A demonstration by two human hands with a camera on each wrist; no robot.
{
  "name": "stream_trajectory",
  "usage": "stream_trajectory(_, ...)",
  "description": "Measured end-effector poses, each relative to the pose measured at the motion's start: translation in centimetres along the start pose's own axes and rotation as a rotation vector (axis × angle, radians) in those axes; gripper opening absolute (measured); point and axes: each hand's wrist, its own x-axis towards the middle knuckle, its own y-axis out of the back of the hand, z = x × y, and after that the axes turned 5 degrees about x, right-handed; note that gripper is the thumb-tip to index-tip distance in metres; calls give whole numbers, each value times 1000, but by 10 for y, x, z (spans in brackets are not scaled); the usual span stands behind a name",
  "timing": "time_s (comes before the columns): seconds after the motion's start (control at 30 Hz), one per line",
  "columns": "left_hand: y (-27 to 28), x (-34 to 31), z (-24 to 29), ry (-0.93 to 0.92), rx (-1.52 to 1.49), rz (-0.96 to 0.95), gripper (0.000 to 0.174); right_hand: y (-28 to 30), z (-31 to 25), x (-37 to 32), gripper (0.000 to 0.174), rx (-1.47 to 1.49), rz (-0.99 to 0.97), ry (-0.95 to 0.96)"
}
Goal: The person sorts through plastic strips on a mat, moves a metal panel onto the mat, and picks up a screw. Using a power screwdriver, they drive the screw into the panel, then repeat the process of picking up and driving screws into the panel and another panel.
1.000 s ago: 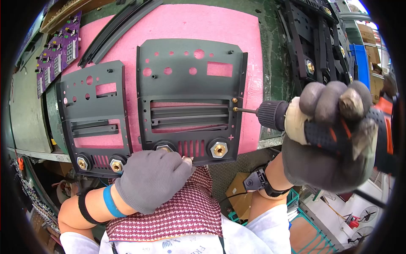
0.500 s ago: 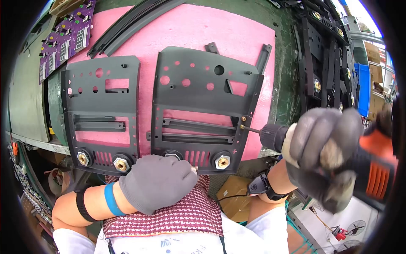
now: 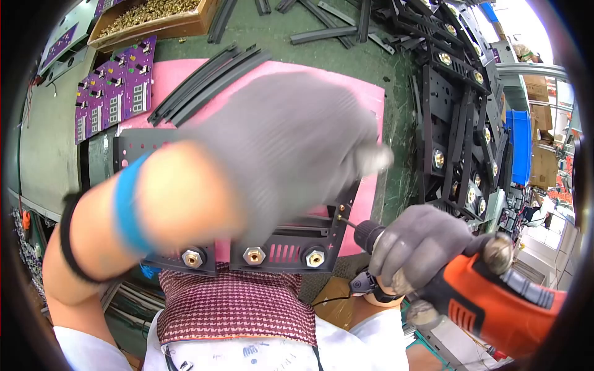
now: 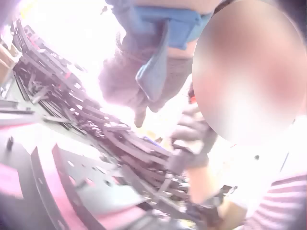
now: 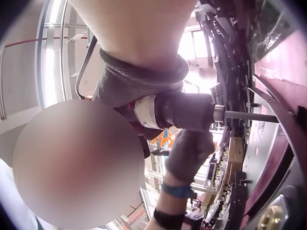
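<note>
My right hand [image 3: 421, 244], in a grey glove, grips an orange and black power screwdriver [image 3: 461, 294]. Its bit [image 5: 252, 116] reaches a brass screw [image 3: 341, 217] at the right edge of a black metal panel [image 3: 284, 264]. Raised and motion-blurred, my gloved left hand [image 3: 291, 136] hides most of that panel in the head view. In the left wrist view the left hand's fingers [image 4: 140, 117] hang loosely, with nothing visible in them. Two brass fittings with hex nuts [image 3: 314, 257] sit along the panel's lower edge. A second such panel [image 3: 127, 139] lies to the left, partly behind my forearm.
A pink mat [image 3: 370, 99] lies under the panels. Long black strips [image 3: 210, 77] and purple circuit boards [image 3: 114, 86] are at the back left, below a box of small brass parts [image 3: 151, 18]. Stacked black panels [image 3: 455, 111] and a blue bin [image 3: 518, 145] stand at right.
My left hand has left the panel's lower edge and swung up over it. The head view has shifted, and the screwdriver's bit stays at the panel's right edge.
</note>
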Motion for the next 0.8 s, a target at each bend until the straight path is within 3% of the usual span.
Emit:
stream_trajectory(0.03, -6, 23, -4, -77, -36, 55, 33, 3, -1, 1, 38, -3, -4, -2)
stream_trajectory(0.07, -21, 45, -10, -154, -72, 110, 34, 8, -2, 2, 24, -1, -79, -49)
stream_trajectory(0.1, -29, 64, -8, -147, 99, 66, 36, 12, -3, 2, 23, 1, -151, -96)
stream_trajectory(0.13, -35, 80, -3, -152, 182, 32, 35, 16, -3, 2, 36, 4, -221, -142)
stream_trajectory(0.17, -41, 92, -5, -153, 182, 32, 35, 15, 1, -3, 36, 3, -220, -142)
stream_trajectory(0.23, -41, 100, -7, -206, 369, -14, 34, 7, 12, -11, 20, 57, -35, 86)
stream_trajectory(0.27, -43, 102, -9, -201, 367, -18, 34, 7, 11, -13, 20, 63, -35, 85)
stream_trajectory(0.33, -17, 81, -3, -71, 456, -62, 36, 5, 8, -9, 19, 0, -33, 72)
stream_trajectory(0.4, -15, 64, -27, 173, 308, -227, 48, 2, 3, -3, 20, -70, -28, 65)
stream_trajectory(0.43, -13, 49, -43, 118, 329, -133, 55, 1, 0, -1, 20, -104, -26, 63)
stream_trajectory(0.5, -4, 22, -60, 213, -9, -94, 64, 0, -2, 1, 22, -172, -19, 55)
stream_trajectory(0.63, -7, -7, -74, 308, -121, -159, 59, 8, -3, -6, 23, -139, -31, -59)
stream_trajectory(0.7, -6, -17, -70, 347, -139, -215, 55, 3, 2, -12, 25, -123, 26, 11)
stream_trajectory(0.77, -7, -26, -58, 548, -307, -271, 45, 2, 4, -24, 25, -128, 116, 88)
stream_trajectory(0.8, -2, -30, -43, 739, -527, -301, 33, -7, 2, -15, 25, -197, 152, 26)
